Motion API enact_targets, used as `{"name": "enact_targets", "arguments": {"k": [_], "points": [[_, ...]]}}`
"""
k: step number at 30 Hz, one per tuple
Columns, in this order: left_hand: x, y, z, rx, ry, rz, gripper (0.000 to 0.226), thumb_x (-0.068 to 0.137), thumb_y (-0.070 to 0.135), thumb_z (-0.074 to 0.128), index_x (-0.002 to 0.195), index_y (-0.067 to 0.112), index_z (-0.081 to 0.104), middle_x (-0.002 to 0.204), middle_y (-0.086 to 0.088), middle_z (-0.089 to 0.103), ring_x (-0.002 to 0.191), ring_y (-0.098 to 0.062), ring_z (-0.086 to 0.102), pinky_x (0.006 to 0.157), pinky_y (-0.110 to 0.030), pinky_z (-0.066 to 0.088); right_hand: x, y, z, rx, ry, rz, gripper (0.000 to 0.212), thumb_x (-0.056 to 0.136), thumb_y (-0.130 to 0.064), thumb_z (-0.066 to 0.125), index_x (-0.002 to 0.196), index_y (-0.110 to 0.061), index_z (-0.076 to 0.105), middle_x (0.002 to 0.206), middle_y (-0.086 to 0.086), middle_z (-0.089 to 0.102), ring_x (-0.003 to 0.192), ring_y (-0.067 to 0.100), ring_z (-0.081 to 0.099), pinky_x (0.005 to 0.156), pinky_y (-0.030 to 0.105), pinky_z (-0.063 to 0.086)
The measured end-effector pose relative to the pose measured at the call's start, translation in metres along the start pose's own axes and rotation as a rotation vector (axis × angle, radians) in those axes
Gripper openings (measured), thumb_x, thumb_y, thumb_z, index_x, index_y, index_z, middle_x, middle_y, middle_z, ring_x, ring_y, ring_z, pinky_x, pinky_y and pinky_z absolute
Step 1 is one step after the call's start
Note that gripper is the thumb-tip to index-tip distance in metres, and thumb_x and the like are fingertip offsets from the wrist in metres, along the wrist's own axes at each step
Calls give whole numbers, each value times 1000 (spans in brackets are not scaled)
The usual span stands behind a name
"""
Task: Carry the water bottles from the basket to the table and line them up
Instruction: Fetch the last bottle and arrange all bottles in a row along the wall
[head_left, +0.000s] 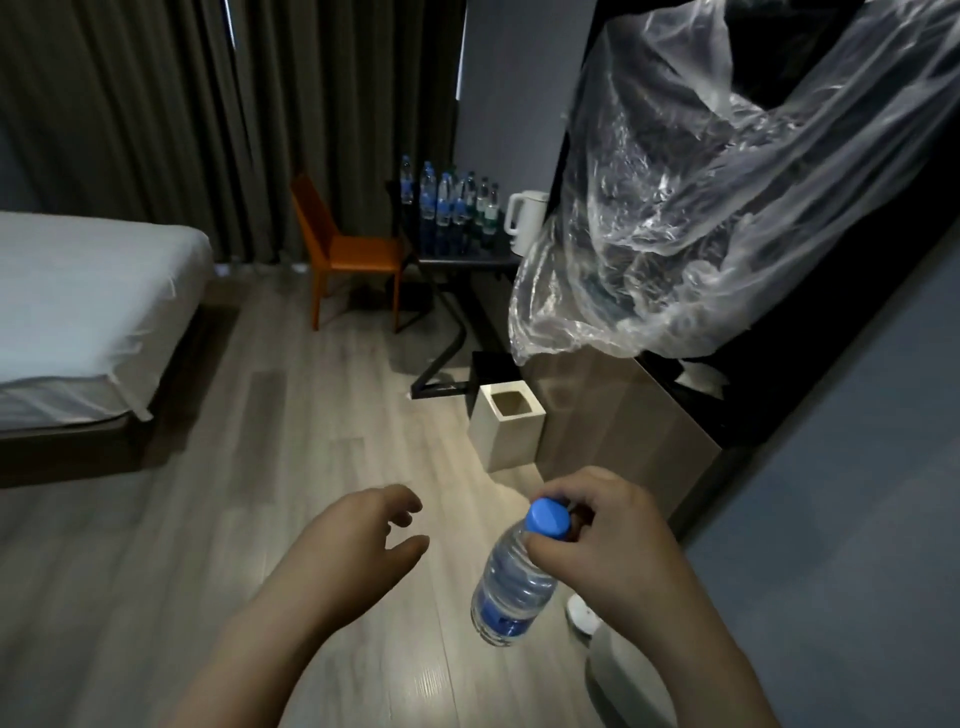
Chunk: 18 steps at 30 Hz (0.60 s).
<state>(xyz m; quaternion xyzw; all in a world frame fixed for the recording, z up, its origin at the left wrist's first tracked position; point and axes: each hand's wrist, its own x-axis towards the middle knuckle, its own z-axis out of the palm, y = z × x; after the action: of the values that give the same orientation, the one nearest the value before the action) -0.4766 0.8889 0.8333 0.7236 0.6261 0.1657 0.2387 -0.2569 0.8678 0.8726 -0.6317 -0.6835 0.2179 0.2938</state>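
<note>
Bunch of bottles (447, 202) already on the desk (467, 258). The right grip (608, 545) pinches another bottle (511, 587) by the neck. The left grip (363, 540) hangs loose, empty.

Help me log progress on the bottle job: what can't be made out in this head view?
All head view.
Basket: outside the frame.
Bottles on the table: small, dim, overlapping; count unclear.
Held bottle: neck covered by the right hand.
Table's right part: hidden behind the plastic sheet.
</note>
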Motion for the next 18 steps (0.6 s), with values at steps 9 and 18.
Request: {"name": "enact_targets", "arguments": {"k": [9, 18], "points": [[117, -7, -26, 18, 40, -78, 35, 88, 43, 56, 122, 34, 52, 115, 18, 60, 101, 0, 57, 86, -20, 50, 148, 14, 15, -1, -49, -87, 20, 69, -27, 71, 88, -33, 67, 86, -17, 58, 77, -1, 58, 65, 16, 50], [218, -63, -52, -6, 13, -137, 35, 88, 42, 55, 122, 34, 53, 114, 19, 60, 101, 0, 57, 86, -20, 49, 270, 1, 60, -1, -111, -73, 19, 66, -25, 71, 82, -33, 67, 85, -16, 58, 81, -6, 55, 57, 11, 44]]}}
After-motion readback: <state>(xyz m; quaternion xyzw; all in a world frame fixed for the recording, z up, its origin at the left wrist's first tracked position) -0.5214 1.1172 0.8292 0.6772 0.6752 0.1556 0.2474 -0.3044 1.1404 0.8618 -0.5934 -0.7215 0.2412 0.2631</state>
